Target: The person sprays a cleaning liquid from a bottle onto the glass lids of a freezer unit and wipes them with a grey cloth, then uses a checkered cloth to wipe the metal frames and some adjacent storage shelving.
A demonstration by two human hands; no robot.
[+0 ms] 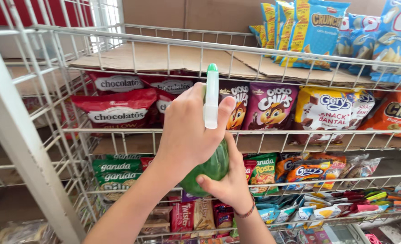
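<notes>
A green spray bottle (213,168) with a white head and green tip is held up in front of a white wire snack rack (132,131). My left hand (187,135) wraps the bottle's neck, one finger lying across the white spray head (211,106). My right hand (230,183), with a bracelet at the wrist, cups the round green body from below and behind. The nozzle points toward the rack's middle shelf.
Red snack bags (116,110) and purple chip bags (270,106) fill the middle shelf. Blue and yellow bags (318,31) stand top right on cardboard sheets (164,58). Lower shelves hold several small packets (309,174). A thick white rack post (19,135) slants at left.
</notes>
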